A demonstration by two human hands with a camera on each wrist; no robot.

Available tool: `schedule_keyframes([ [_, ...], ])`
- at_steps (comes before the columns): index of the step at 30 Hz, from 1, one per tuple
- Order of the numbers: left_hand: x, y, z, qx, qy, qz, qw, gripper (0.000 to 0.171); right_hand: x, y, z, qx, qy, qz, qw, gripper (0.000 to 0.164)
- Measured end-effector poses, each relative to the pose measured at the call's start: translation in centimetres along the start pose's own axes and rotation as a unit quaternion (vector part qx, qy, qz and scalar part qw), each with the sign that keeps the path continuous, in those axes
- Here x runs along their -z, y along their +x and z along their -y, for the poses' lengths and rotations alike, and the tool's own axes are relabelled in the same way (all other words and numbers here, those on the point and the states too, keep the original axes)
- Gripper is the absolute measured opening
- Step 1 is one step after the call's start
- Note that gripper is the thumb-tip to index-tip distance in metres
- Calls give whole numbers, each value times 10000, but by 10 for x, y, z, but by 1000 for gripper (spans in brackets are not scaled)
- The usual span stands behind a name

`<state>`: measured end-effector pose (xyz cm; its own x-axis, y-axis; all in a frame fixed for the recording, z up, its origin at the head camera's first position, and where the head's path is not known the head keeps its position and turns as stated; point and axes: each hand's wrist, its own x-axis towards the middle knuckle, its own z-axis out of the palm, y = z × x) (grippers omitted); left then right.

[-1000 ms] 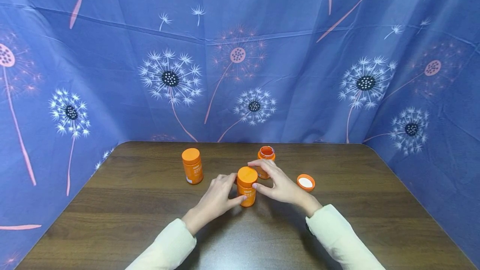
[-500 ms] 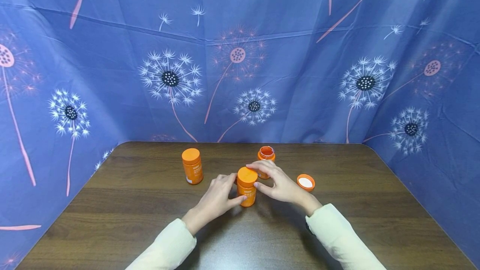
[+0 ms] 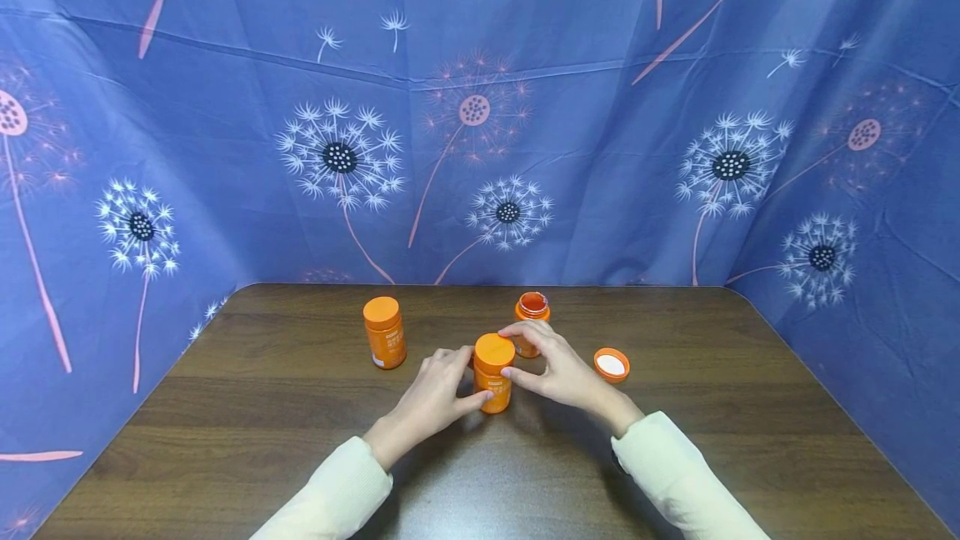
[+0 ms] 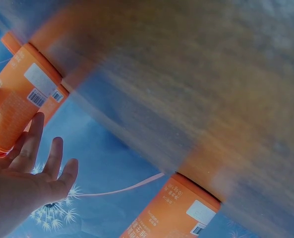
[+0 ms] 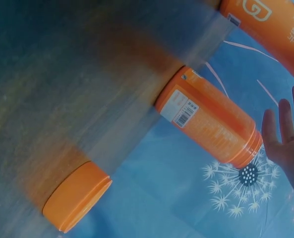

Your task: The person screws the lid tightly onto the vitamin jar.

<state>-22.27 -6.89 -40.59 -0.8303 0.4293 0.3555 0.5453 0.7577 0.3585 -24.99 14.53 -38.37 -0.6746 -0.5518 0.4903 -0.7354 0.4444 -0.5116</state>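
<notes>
An orange bottle (image 3: 502, 396) stands upright on the table in front of me in the head view, its orange cap (image 3: 495, 348) on top. My left hand (image 3: 435, 394) grips the bottle's body from the left between thumb and fingers. From the right, my right hand (image 3: 564, 373) holds the cap with thumb and fingertips. In the left wrist view the same bottle (image 4: 19, 101) shows its barcode label, with some of the left fingers spread beside it. Only part of the bottle (image 5: 268, 22) shows in the right wrist view.
Just behind the right hand stands an uncapped orange bottle (image 3: 533, 307), partly hidden. Its likely lid (image 3: 612, 365) lies white inside up, to the right. A capped orange bottle (image 3: 385, 336) stands at back left. Blue dandelion-print cloth (image 3: 600, 148) hangs beyond the wooden table (image 3: 225, 423).
The right fingers and thumb shift slightly around the cap, a little right and then back left. The left hand and the bottle stay almost still.
</notes>
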Motion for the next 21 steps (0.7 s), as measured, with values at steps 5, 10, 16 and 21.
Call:
schedule_keyframes([
  [5,1,0,0,45,-4,67,10000,58,-4,-1,-1,-59,-61,-175,9998,45],
  [10,0,0,0,42,50,71,10000,58,-8,-3,0,-247,-102,-250,9993,46],
  [16,1,0,0,43,29,76,10000,59,-9,-2,1,-382,-104,-295,9988,48],
  [21,1,0,0,47,8,85,10000,59,-8,-2,1,-406,-58,-251,9988,49],
])
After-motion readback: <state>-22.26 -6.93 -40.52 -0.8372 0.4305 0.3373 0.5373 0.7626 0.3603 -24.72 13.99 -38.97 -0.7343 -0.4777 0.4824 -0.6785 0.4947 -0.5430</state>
